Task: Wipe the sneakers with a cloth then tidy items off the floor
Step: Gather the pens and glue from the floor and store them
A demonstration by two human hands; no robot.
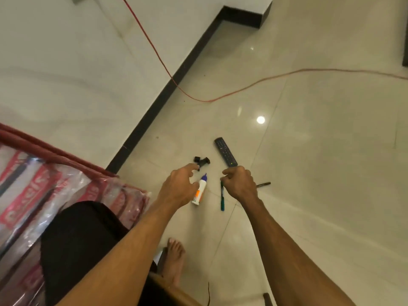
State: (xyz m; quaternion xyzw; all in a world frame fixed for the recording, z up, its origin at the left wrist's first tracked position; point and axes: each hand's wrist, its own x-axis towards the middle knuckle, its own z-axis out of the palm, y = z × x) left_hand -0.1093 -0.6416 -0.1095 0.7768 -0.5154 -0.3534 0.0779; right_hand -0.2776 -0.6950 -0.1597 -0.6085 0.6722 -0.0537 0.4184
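Step in hand, as judged: tidying items off the floor (pixel 309 173); sneakers and cloth not in view.
Left hand (pixel 178 186) hovers, fingers spread wide, over the glue bottle (pixel 199 191); small black part (pixel 201 162) just beyond; right hand (pixel 239 183), fingers curled, apparently pinches the green pen (pixel 222 198); remote (pixel 225 154) and dark pen (pixel 263 184) near; next move: close on the bottle, lift; glossy tiles, black skirting (pixel 154 107), red cable (pixel 242 89).
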